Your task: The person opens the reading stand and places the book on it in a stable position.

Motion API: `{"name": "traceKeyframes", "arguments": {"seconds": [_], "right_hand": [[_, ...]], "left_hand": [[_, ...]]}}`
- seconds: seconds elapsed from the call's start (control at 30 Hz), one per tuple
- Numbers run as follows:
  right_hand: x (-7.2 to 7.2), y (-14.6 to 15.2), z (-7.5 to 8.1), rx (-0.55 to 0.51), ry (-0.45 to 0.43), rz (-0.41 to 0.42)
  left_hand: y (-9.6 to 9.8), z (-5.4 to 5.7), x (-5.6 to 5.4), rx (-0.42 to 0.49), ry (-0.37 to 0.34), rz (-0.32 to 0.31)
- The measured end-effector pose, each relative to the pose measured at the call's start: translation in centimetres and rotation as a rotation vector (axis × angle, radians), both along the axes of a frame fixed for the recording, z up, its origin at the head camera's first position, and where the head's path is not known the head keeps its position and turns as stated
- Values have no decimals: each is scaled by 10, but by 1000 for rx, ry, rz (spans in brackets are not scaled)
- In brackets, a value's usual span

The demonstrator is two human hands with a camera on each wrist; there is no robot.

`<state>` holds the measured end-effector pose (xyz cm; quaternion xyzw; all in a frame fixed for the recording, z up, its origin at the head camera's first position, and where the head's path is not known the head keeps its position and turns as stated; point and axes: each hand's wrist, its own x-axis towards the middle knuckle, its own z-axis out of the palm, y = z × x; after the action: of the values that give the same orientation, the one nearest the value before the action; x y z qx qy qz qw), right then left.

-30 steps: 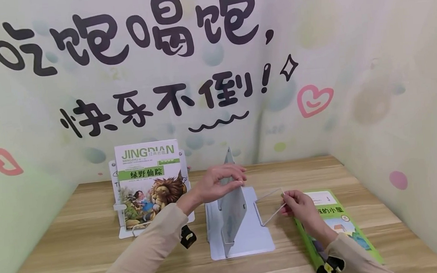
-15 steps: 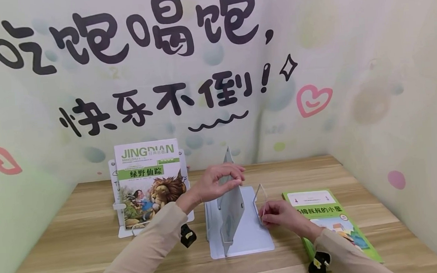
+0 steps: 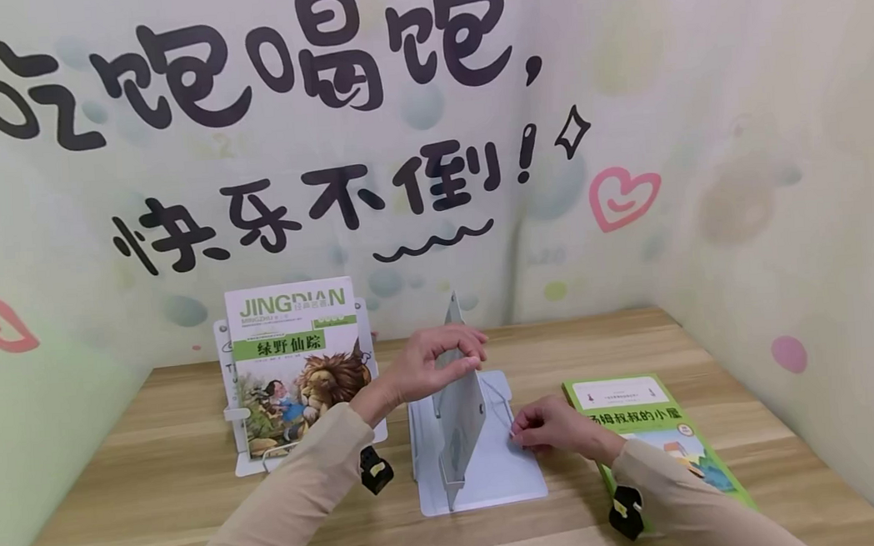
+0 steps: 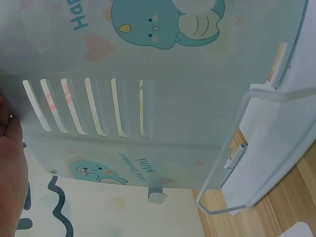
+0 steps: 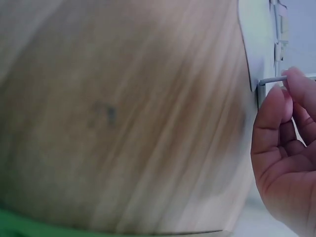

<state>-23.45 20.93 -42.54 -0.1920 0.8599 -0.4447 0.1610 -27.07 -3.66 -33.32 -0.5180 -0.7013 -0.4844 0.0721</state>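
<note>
A pale blue metal book stand (image 3: 468, 442) stands mid-table, its upright panel edge-on to the head camera and its base plate (image 3: 505, 473) flat on the wood. My left hand (image 3: 436, 361) grips the panel's top edge. Dinosaur prints and a row of slots show on the panel (image 4: 192, 123) in the left wrist view, with a wire holder (image 4: 222, 163) in front of it. On the other side, my right hand (image 3: 555, 429) pinches a thin wire support bracket (image 3: 499, 403) between thumb and fingers; it leans over the base toward the panel. The right wrist view shows the pinched wire (image 5: 272, 80) close up.
Left of the stand, a white stand (image 3: 228, 386) bears an upright book (image 3: 295, 357) with a lion on its cover. A green-edged book (image 3: 629, 416) lies flat at the right, partly under my right forearm. A printed backdrop (image 3: 409, 308) rises behind the wooden table (image 3: 157, 490).
My right hand has moved left, swinging the wire bracket from out over the table toward the panel. More of the green book's cover shows. The left hand keeps its grip on the panel.
</note>
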Motion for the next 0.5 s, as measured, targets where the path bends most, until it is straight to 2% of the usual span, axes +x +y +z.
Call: {"name": "traceKeyframes", "arguments": {"seconds": [0.17, 0.5], "right_hand": [[-1, -3, -1, 26, 21, 8], [-1, -3, -2, 13, -23, 1]], "left_hand": [[4, -1, -1, -4, -9, -7], [13, -4, -2, -17, 9, 4]]}}
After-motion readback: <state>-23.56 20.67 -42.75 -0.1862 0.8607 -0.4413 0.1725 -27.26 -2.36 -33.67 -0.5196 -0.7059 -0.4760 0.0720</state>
